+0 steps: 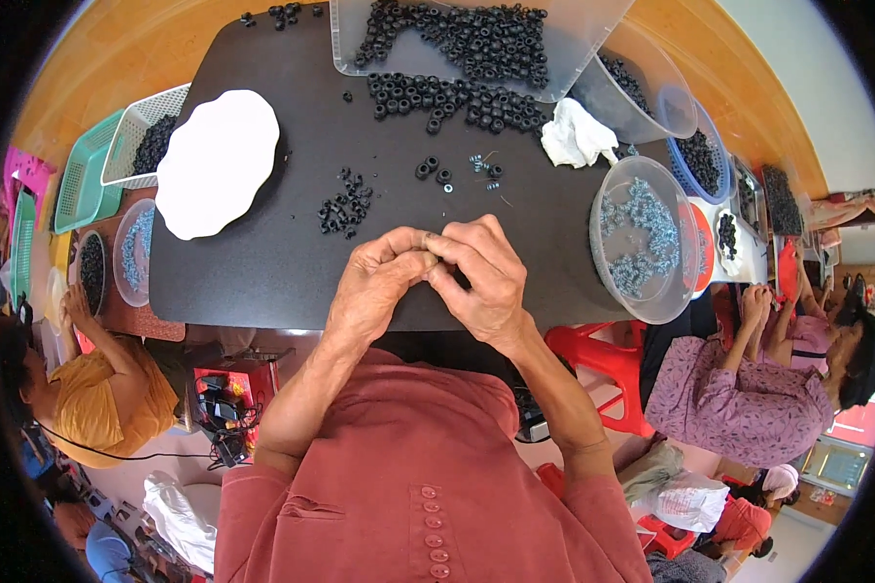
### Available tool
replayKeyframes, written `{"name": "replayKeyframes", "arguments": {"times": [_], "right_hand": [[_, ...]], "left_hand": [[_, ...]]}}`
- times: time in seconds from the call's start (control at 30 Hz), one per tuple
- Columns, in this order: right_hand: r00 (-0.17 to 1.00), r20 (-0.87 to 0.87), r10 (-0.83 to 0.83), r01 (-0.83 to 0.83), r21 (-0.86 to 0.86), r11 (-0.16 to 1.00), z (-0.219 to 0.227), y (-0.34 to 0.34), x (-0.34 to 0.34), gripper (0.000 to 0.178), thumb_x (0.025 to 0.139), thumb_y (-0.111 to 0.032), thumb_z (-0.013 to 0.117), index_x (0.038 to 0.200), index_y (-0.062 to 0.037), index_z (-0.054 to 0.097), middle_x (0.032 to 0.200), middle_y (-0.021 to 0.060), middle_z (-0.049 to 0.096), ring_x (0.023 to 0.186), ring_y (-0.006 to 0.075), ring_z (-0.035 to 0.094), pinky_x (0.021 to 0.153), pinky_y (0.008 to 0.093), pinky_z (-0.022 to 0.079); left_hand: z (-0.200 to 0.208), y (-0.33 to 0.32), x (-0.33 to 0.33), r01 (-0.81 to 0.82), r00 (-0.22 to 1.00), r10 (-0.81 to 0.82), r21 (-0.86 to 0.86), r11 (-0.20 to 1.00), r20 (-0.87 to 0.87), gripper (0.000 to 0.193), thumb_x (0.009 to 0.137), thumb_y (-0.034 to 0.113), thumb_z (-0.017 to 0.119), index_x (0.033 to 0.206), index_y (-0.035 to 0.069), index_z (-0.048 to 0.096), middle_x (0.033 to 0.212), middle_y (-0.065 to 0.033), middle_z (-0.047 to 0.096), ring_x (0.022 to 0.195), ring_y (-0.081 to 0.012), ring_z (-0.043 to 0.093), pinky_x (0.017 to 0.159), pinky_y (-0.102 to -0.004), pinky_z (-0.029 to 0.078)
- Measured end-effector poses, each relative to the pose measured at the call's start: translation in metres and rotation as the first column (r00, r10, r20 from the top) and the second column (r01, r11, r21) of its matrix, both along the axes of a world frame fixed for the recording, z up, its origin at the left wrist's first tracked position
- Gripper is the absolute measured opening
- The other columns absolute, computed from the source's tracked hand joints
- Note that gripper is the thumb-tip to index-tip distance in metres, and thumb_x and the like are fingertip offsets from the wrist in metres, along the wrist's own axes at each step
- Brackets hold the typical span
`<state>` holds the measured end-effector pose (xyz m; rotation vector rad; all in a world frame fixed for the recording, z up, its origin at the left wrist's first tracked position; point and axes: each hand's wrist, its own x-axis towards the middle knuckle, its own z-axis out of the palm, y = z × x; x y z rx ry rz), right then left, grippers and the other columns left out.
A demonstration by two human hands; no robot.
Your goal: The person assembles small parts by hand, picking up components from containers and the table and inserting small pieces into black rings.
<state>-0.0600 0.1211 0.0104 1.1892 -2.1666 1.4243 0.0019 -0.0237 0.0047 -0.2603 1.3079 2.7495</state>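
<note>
My left hand (381,282) and my right hand (480,276) meet over the near edge of the dark table (253,277). Both are closed, with thumbs and forefingers pinched together at the fingertips. Whatever they pinch is too small or too hidden to make out. Just beyond my left hand lies a loose group of small black parts (346,204). Farther off, in front of my right hand, are a few round black ring-like pieces (434,169) and some small blue-silver metal parts (478,163).
A clear bin (554,85) of black pieces stands at the back, with more heaped before it. To the right is a clear round tub (603,255) of bluish metal parts, near a white cloth (576,134). A white scalloped plate (216,165) sits left. People sit on both sides.
</note>
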Motion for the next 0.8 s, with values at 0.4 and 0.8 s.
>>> {"name": "replayKeyframes", "arguments": {"times": [0.4,0.8], "right_hand": [[0.992,-0.107,-0.071,0.076,0.049,0.996,0.003,-0.001,0.001,0.035,0.067,-0.002,0.073,0.101,-0.0006,0.064,0.097,0.0115,0.062,0.083,0.0270,0.057,0.075,0.0372,0.044],[0.854,-0.229,-0.468,0.482,0.007,0.876,0.063,0.069,-0.109,0.021,0.077,-0.007,0.068,0.098,-0.0054,0.066,0.092,0.0123,0.066,0.080,0.0249,0.063,0.072,0.0346,0.049]], "left_hand": [[-0.004,0.002,0.002,-0.056,0.997,0.054,-0.038,0.998,-0.047,0.016,0.091,0.006,0.055,0.102,-0.005,0.061,0.092,-0.0061,0.063,0.084,-0.0114,0.060,0.078,-0.0252,0.049],[0.000,0.002,0.027,-0.236,0.969,0.170,-0.464,0.854,-0.180,0.015,0.093,0.008,0.051,0.097,-0.003,0.061,0.092,-0.0096,0.067,0.084,-0.0138,0.061,0.080,-0.0281,0.049]]}}
